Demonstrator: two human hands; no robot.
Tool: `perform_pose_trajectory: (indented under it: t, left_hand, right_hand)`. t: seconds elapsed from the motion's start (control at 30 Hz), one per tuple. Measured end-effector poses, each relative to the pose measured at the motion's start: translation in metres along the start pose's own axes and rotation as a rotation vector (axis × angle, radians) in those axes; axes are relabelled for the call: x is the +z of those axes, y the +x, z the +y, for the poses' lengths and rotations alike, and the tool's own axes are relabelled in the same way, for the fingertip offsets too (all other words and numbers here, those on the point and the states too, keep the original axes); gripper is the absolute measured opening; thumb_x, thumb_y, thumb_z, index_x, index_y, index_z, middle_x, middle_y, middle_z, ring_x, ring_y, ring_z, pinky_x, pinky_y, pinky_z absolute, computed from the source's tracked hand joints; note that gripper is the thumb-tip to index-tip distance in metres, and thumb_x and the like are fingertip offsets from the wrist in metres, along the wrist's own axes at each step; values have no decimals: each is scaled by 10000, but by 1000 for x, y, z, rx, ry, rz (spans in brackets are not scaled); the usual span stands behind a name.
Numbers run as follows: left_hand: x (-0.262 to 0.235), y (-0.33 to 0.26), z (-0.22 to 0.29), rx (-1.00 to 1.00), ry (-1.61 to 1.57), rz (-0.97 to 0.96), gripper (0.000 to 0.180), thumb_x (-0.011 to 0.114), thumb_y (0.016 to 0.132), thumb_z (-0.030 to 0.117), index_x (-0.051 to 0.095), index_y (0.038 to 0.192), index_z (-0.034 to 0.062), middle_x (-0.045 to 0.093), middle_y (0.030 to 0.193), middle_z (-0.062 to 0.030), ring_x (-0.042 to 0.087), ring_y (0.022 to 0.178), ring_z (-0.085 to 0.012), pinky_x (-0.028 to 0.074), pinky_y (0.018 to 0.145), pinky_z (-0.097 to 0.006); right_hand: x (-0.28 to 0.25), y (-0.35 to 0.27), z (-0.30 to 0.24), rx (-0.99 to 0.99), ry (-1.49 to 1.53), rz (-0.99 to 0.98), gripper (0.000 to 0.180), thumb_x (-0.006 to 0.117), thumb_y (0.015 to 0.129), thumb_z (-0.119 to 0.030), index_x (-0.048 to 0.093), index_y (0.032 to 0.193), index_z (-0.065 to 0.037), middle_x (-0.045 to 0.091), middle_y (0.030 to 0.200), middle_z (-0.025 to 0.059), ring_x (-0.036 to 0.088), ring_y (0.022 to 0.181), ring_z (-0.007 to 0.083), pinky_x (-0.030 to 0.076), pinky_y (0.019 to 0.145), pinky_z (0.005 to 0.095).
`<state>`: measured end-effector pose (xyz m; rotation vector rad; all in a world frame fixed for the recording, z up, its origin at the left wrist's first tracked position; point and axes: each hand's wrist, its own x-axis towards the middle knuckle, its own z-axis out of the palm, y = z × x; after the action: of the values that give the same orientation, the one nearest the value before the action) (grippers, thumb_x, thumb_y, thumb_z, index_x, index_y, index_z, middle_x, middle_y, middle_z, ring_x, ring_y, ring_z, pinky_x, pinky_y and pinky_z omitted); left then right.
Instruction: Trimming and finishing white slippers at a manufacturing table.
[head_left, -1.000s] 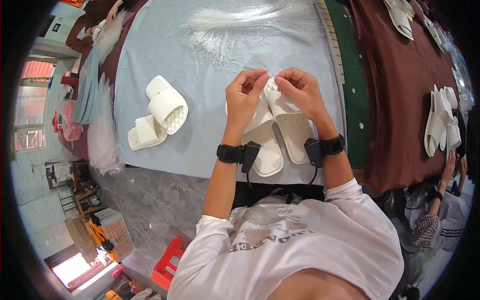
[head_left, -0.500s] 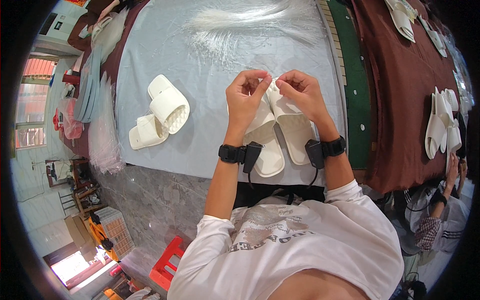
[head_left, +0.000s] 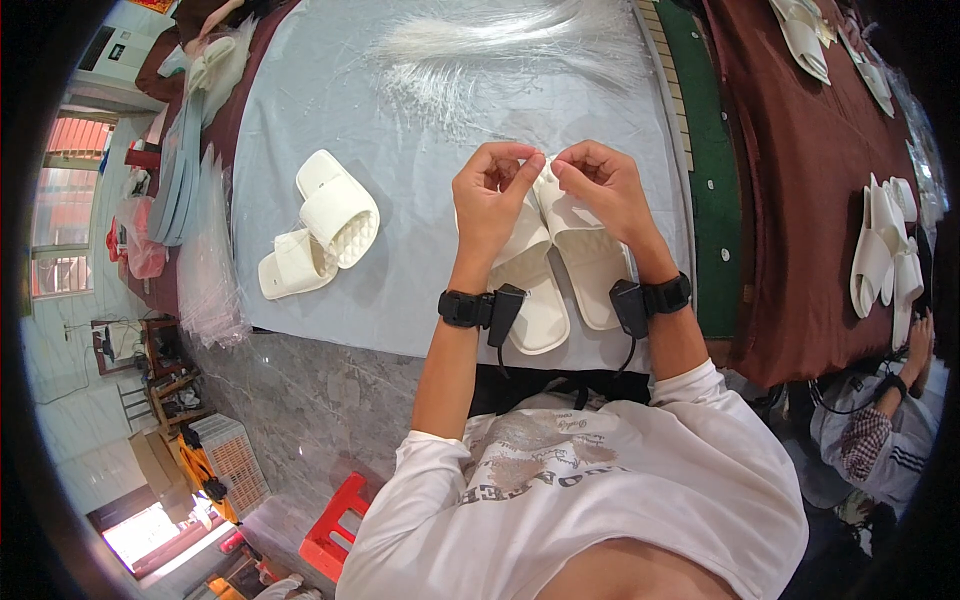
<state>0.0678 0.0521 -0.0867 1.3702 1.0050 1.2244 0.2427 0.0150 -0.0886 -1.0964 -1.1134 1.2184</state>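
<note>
A pair of white slippers (head_left: 560, 260) lies side by side on the pale grey sheet (head_left: 420, 120), toes pointing away from me. My left hand (head_left: 492, 195) and my right hand (head_left: 598, 185) meet over the toe ends, fingertips pinched close together on the slippers' front edge; whatever thin thing sits between the fingers is too small to make out. Both wrists wear black bands with small black units. A second pair of white slippers (head_left: 325, 225) rests stacked and crooked to my left, apart from both hands.
A bundle of thin white strands (head_left: 480, 45) lies at the far side of the sheet. Clear plastic bags (head_left: 210, 250) hang off the table's left edge. More white slippers (head_left: 885, 250) rest on the maroon cloth at right, where another person's hand (head_left: 915, 340) works.
</note>
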Motion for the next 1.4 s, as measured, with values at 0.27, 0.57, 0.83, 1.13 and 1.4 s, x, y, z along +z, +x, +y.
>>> perform_pose_trajectory:
  t: [0.27,0.57,0.83,1.13,1.4]
  left_hand:
    - [-2,1,-3,-23,-37,-97,183,787,909,70,729,1071,9,725,914,-5,615,791,-37,470,682,-191]
    - [-7,8,2,-133,-16,-230,182,739,961,141,739,1091,13,734,972,-26,632,852,-69,503,779,-224]
    - [-10,10,-2,-253,-120,-316,208,745,960,163,738,1092,3,738,988,-41,642,891,-80,513,809,-237]
    - [-9,7,-1,-208,-230,-302,217,720,984,186,734,1126,22,706,922,6,569,781,-33,460,696,-203]
    - [-6,6,-5,-219,-214,-266,233,719,990,230,751,1093,24,703,917,15,554,775,-31,454,694,-195]
  right_hand:
    - [-1,0,3,-14,-28,-3,157,713,963,-137,706,1019,9,672,893,-9,590,795,47,487,712,214]
    - [-2,-2,2,-38,-69,-18,169,705,968,-146,706,1027,13,668,903,-16,581,811,45,482,728,216]
    - [-5,-2,2,-2,-79,-39,184,704,973,-151,709,1040,20,674,902,-9,588,812,49,489,728,222]
    - [0,-1,4,-28,50,-35,190,707,972,-145,709,1061,22,694,932,19,618,864,70,505,778,232]
    - [-4,-1,10,-48,-51,-34,217,705,960,-144,702,1080,36,706,978,34,648,896,91,522,812,255]
